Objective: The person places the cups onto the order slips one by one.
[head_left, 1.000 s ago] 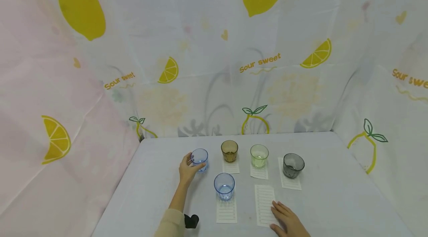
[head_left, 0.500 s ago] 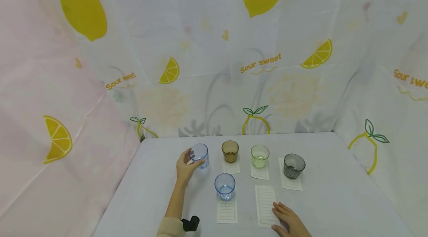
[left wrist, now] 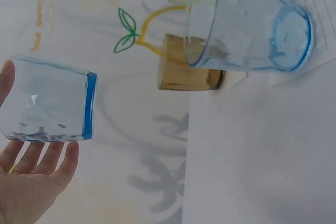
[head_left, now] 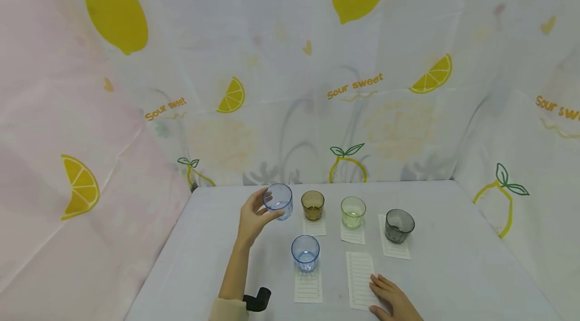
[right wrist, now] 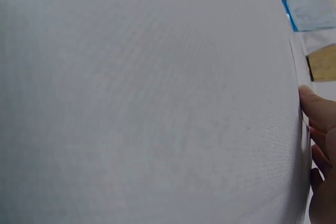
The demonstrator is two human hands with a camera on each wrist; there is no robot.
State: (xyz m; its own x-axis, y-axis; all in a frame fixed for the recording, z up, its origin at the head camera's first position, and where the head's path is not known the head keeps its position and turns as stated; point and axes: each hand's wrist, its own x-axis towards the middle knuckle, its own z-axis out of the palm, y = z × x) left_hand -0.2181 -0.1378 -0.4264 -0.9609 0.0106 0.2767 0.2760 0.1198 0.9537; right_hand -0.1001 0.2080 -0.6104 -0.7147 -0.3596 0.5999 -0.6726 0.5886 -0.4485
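My left hand (head_left: 251, 218) grips a clear blue drinking glass (head_left: 278, 198), thumb on one side and fingers on the other. The left wrist view shows this glass (left wrist: 50, 100) raised off the table, nothing visible inside. A second blue glass (head_left: 305, 253) stands on a lined paper slip (head_left: 308, 288) nearer the front. My right hand (head_left: 394, 300) rests on the table with relaxed fingers, at the right edge of another lined slip (head_left: 360, 278). In the right wrist view its thumb (right wrist: 315, 109) and part of the fingers show at the edge.
Behind stand an amber glass (head_left: 312, 205), a pale green glass (head_left: 353, 212) and a grey glass (head_left: 400, 226), each on a paper slip. The white table (head_left: 462, 270) meets a lemon-print curtain (head_left: 290, 125) at the back. A black strap piece (head_left: 258, 301) sits by the left sleeve.
My left hand has lifted the blue glass from the table, raising it and shifting it slightly right toward the amber glass. The right hand has stayed in place.
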